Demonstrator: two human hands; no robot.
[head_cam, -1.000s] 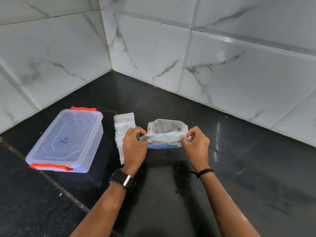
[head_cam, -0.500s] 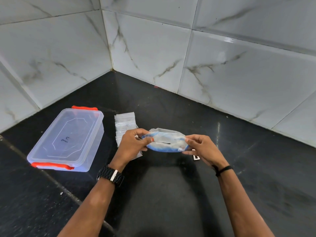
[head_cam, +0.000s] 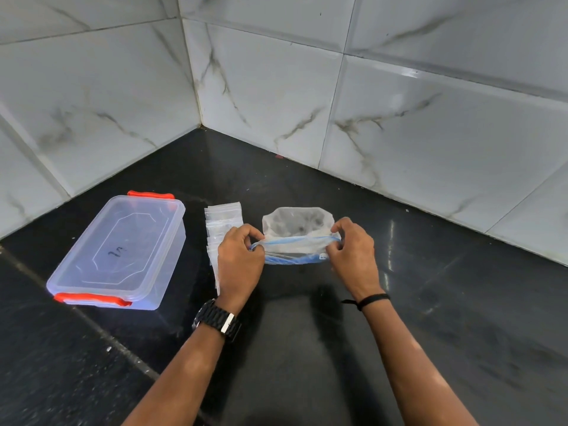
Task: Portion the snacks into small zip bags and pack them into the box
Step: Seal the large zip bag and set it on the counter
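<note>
Sitting at the far left of the dark surface (head_cam: 307, 348), the clear box (head_cam: 118, 250) with red latches is wearing its lid, so nothing can be packed until you are taking that off. Lying just right of it, a stack of small zip bags (head_cam: 222, 224) is partly hidden under your left hand (head_cam: 241, 259), and a careless sweep of that wrist is likely to scatter them. Your left grip is pinching one end of the large zip bag (head_cam: 296, 238) at its blue seal. Your right hand (head_cam: 353, 256) is pinching the other end, holding the mouth stretched between the two. The snacks are showing as dark shapes inside, toward the back. I am judging that uneven pulling is risking a torn seal, and tilting the mouth downward is risking snacks spilling onto the surface.
</note>
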